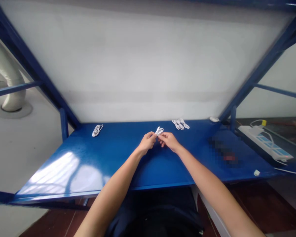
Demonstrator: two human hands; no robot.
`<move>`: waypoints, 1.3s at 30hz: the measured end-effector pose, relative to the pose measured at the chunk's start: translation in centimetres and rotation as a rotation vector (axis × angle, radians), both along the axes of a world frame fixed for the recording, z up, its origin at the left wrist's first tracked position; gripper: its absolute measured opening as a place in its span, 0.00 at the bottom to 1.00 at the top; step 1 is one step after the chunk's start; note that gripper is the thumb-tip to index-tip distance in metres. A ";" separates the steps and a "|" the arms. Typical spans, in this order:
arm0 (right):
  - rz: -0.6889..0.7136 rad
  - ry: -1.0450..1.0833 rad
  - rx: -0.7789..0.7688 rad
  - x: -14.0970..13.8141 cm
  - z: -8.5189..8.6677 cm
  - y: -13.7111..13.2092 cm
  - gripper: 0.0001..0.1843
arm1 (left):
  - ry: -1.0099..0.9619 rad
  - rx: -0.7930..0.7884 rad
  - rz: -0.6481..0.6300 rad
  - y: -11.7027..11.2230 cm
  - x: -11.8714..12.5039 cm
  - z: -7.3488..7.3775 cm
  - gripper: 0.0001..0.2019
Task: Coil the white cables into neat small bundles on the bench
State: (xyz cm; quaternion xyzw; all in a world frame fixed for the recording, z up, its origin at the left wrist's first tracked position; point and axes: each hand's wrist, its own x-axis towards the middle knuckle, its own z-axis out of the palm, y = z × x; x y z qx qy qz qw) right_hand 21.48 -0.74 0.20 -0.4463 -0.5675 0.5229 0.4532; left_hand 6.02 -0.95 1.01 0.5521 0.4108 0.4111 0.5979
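Our left hand (146, 143) and right hand (169, 141) pinch a coiled white cable (159, 131) between their fingertips, above the blue surface (160, 171), other coiled cables (180, 123) lying beyond

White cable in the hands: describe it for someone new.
On the blue metal table, the left hand and right hand meet mid-table. The coiled white cable sits at their fingertips, held up, unlike the white cables lying further back.

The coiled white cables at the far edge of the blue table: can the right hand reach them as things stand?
Probably yes. The right hand sits near those coiled white cables, with only blue table top between, but it is busy at another small white coil.
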 end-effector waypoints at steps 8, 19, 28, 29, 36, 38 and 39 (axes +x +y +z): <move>-0.237 -0.261 0.157 -1.1 -0.1 -0.8 0.10 | 0.352 0.475 0.121 0.6 -0.1 -1.8 0.09; -0.176 0.003 0.095 -1.1 0.2 -0.7 0.10 | 0.273 0.396 0.186 0.8 0.0 -1.8 0.10; -0.042 0.359 -0.267 -0.1 0.7 -0.4 0.11 | 0.112 0.331 0.123 1.0 0.0 -1.7 0.16; -0.037 0.375 -0.281 -0.1 0.7 -0.4 0.11 | 0.104 0.337 0.118 0.9 0.0 -1.7 0.16; 0.018 0.343 -0.281 0.0 0.6 -0.3 0.12 | 0.127 0.358 0.049 0.6 0.0 -1.3 0.16; 0.015 0.242 -0.227 0.0 0.5 -0.2 0.11 | 0.131 0.358 0.058 0.7 -0.1 -1.3 0.16; 0.004 0.160 -0.172 0.0 0.5 -0.2 0.10 | 0.138 0.364 0.068 0.7 -0.1 -1.3 0.15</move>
